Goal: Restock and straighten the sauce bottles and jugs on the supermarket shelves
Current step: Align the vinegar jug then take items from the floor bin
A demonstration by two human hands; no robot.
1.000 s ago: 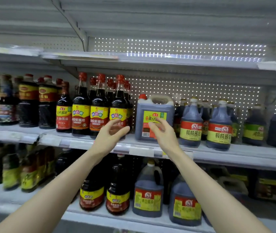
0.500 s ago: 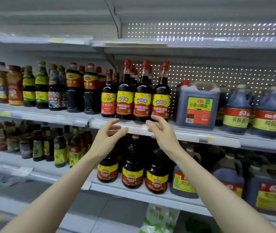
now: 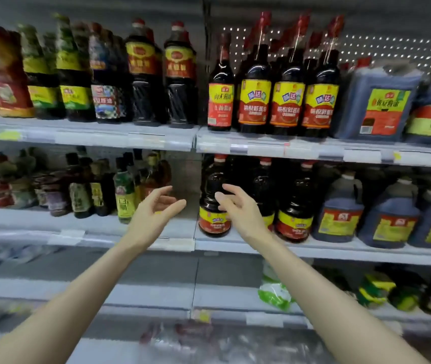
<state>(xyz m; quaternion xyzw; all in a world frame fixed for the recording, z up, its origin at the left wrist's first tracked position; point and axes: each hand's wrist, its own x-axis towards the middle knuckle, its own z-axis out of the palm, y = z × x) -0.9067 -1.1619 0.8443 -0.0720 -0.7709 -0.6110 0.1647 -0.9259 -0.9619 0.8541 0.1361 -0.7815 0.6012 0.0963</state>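
I'm holding both hands out in front of me, and neither one is gripping anything. My left hand (image 3: 155,210) is hanging open, palm turned inward, fingers loosely spread and a little bent. It's hovering in front of the bare right end of the left bay's middle shelf (image 3: 83,223).

My right hand (image 3: 239,210) is open too, fingers relaxed and fanning toward the left, and it's sitting in front of the round dark bottles on the right bay's middle shelf (image 3: 340,249). Its fingertips (image 3: 221,197) are overlapping the leftmost dark bottle (image 3: 212,177), the one with a red cap and a yellow-and-red label. Whether they're touching it, I can't tell. My wrist is covering the lower part of the second dark bottle (image 3: 262,182), and the third dark bottle (image 3: 294,206) is standing just beside that, to the right.

Further right, blue-grey handled jugs (image 3: 340,214) are lining up along the same shelf. On the upper shelf (image 3: 261,148), three tall red-capped bottles (image 3: 287,101) are standing shoulder to shoulder, labels facing out. A red-labelled bottle (image 3: 221,101) is standing on their left and a square jug (image 3: 382,101) on their right.

Over in the left bay, small mixed bottles (image 3: 125,195) are crowding the middle shelf, too blurred to read. Down below, a green-and-white bag (image 3: 274,292) is lying on the lower shelf.
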